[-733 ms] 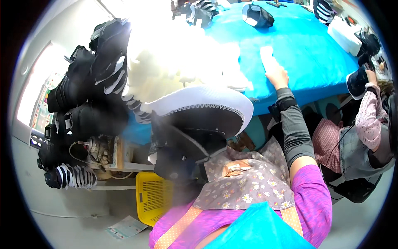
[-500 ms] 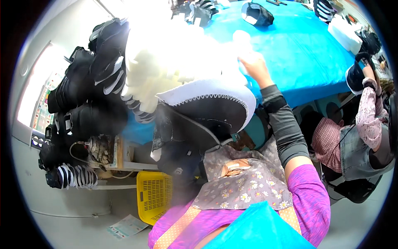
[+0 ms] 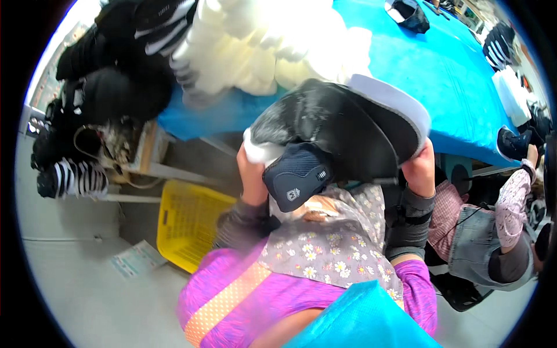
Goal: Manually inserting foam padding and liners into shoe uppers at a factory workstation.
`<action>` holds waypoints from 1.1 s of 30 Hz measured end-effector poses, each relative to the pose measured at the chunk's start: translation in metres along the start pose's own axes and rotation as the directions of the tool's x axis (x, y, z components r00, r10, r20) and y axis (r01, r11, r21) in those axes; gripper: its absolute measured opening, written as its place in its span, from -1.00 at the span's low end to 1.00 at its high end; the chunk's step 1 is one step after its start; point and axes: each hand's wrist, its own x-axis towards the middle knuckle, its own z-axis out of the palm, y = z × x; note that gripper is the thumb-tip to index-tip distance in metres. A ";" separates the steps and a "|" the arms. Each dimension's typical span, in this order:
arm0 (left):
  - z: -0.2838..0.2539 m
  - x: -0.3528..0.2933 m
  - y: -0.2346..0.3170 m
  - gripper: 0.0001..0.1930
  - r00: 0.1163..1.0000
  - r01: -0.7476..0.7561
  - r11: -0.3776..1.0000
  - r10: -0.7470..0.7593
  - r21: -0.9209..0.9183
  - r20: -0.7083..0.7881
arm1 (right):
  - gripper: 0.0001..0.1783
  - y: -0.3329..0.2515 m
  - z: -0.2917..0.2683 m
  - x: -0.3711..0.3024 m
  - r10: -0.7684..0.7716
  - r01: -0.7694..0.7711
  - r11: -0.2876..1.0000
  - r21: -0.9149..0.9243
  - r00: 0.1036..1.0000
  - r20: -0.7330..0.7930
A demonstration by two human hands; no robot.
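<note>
A black shoe upper (image 3: 348, 136) with a white edging along its sole side is spread between my two hands in front of my apron. Its dark navy tongue (image 3: 299, 177) hangs down toward me. At the upper's left end, my left hand (image 3: 251, 178) grips beside a white tip, its fingers partly hidden behind the piece. On the opposite side my right hand (image 3: 421, 168) is closed on the white-edged end, fingers mostly underneath. A heap of cream-white padded pieces (image 3: 255, 58) lies just beyond the upper on the blue-covered table (image 3: 423, 69).
Stacks of black shoe uppers (image 3: 110, 104) rise at the left. Below the table stands a yellow plastic basket (image 3: 191, 226). A black and white upper (image 3: 408, 16) lies farther back. At right, a co-worker's hand (image 3: 531, 153) is at a dark upper (image 3: 513, 144).
My right hand has come back from the white heap to the upper. The upper has turned and shifted right, and my left hand now shows at its left end. The view has tilted down.
</note>
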 end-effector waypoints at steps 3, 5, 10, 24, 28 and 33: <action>0.011 0.011 0.002 -0.46 0.985 0.104 0.984 -0.081 -0.144 0.154 | -0.04 0.001 0.008 -0.023 0.105 -0.076 0.957 0.280 0.990 -0.093; 0.017 0.023 0.010 -0.33 0.949 0.261 0.888 -0.165 -0.377 0.269 | -0.07 -0.003 0.006 -0.034 0.017 0.019 0.963 0.268 0.991 -0.133; 0.009 0.030 0.046 -0.23 1.000 -0.019 0.995 0.020 -0.101 0.005 | -0.24 -0.020 0.039 -0.050 -0.080 0.090 0.996 0.007 0.919 -0.385; 0.008 -0.005 0.098 -0.64 0.808 -0.578 0.796 0.589 0.180 -0.012 | -0.46 0.000 0.105 -0.038 -0.469 0.529 0.601 -0.598 0.840 0.271; -0.018 -0.008 0.097 -0.84 0.861 -0.297 0.918 0.376 0.261 -0.342 | -0.49 0.012 0.098 -0.057 -0.537 0.385 0.733 -0.561 0.834 -0.130; -0.061 0.024 0.093 -0.81 0.713 -0.165 0.844 0.460 0.511 -0.529 | -0.29 0.019 0.078 -0.074 -0.423 0.270 0.870 -0.411 0.838 -0.345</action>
